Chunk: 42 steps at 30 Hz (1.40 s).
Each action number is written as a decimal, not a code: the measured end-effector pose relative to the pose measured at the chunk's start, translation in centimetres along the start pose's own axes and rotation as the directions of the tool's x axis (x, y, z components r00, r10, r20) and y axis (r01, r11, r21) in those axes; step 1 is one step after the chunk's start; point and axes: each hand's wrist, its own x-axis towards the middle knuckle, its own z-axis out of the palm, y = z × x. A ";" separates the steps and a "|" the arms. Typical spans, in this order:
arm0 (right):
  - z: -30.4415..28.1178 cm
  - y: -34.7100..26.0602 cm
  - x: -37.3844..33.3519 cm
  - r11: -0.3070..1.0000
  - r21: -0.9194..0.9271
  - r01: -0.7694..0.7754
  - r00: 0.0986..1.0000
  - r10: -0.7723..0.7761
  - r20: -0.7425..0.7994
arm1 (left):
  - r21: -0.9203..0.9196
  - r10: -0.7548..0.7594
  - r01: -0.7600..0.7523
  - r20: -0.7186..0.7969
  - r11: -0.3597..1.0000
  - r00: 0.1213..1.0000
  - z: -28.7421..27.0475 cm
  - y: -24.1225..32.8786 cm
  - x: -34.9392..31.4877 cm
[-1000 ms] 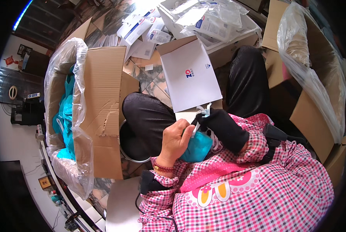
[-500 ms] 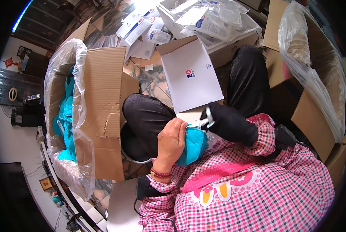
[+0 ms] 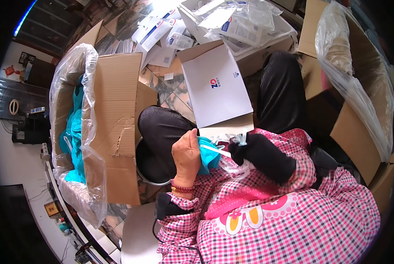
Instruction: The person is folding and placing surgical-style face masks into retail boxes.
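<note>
My bare left hand (image 3: pixel 187 155) is closed on a teal fabric piece (image 3: pixel 209 162), held above my lap. A white strap (image 3: pixel 217 150) runs from it across to my right hand (image 3: pixel 264 155), which wears a black glove. The gloved fingers are closed about the strap's end; dark cloth hides much of their grip. A small pale, clear-looking bit shows at those fingertips. White strips (image 3: pixel 225 136) lie just beyond, by the near end of a white box (image 3: pixel 218 88). Crumpled clear plastic (image 3: pixel 234 169) hangs beneath the right hand.
On the left stands a tall cardboard box (image 3: pixel 115 127), lined with plastic and holding teal fabric pieces (image 3: pixel 76 127). Another plastic-lined carton (image 3: pixel 359 132) is at the right. White packets (image 3: pixel 155 35) lie on the floor ahead, beside a white bin (image 3: pixel 267 46) of clear bags. My bent knees flank the white box.
My left hand has shifted slightly left and up with the teal piece. The white strap now stretches between both hands, and my right hand sits a little lower.
</note>
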 end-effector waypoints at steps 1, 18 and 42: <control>0.2 -1.2 -0.6 1.000 0.000 -0.004 1.000 0.004 0.006 | -0.031 -0.010 0.009 -0.031 0.999 0.999 0.1 -0.4 0.0; -4.4 -6.5 -0.7 0.880 -0.475 0.014 0.999 -0.027 -0.021 | -0.231 -0.042 0.058 0.071 0.971 0.997 -2.6 1.2 -0.7; -3.1 -3.7 3.4 0.910 -0.395 0.125 0.959 -0.009 0.283 | 0.064 0.273 -0.299 0.262 0.952 0.926 -2.8 4.1 -0.2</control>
